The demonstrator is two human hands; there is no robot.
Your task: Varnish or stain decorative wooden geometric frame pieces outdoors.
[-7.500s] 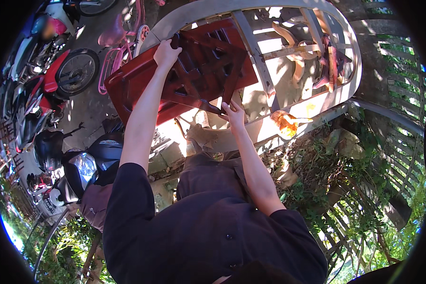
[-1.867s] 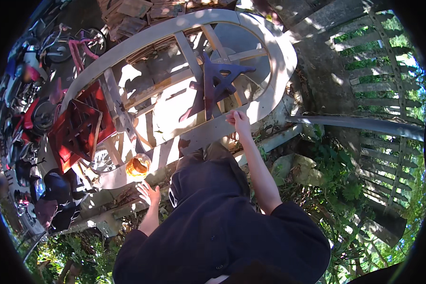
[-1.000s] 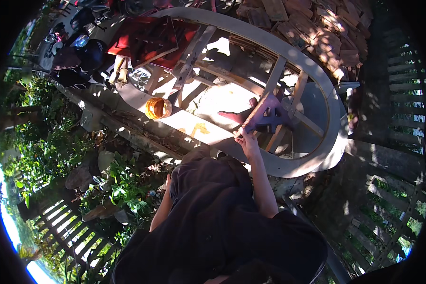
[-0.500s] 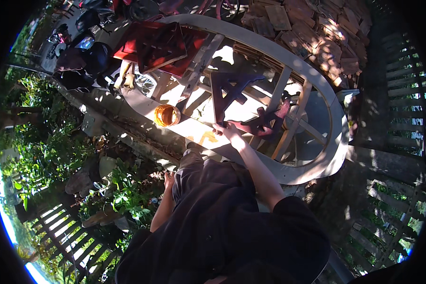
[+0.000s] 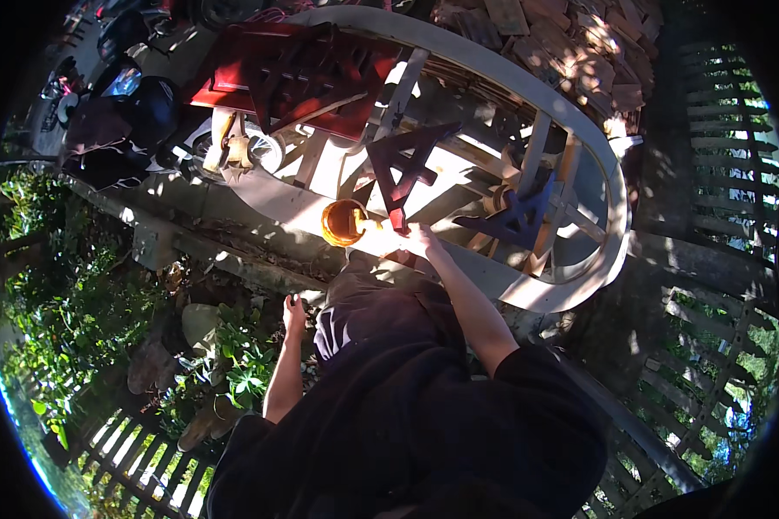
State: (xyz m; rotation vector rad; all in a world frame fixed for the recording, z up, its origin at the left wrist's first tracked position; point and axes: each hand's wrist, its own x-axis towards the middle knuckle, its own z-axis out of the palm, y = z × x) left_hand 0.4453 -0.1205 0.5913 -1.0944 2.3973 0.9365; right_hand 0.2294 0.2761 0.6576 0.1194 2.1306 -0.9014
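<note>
Orange tub (image 5: 342, 239): parked on the near rim of the pale oval frame (image 5: 528, 292).
What moved: the cut-out piece (image 5: 400, 154) has come left, its lower tip now just right of the tub. It's apart from the bluish piece (image 5: 518, 229), well right of the tub, so only one's being handled.
Right hand (image 5: 419, 240): right of the tub, fingers look clamped on that tip, glare's rough though.
Left hand (image 5: 294, 313): nearer the body, left of the tub; can't tell if fingers are closed.
Piece's looks: dark maroon, angular, redder tip.
</note>
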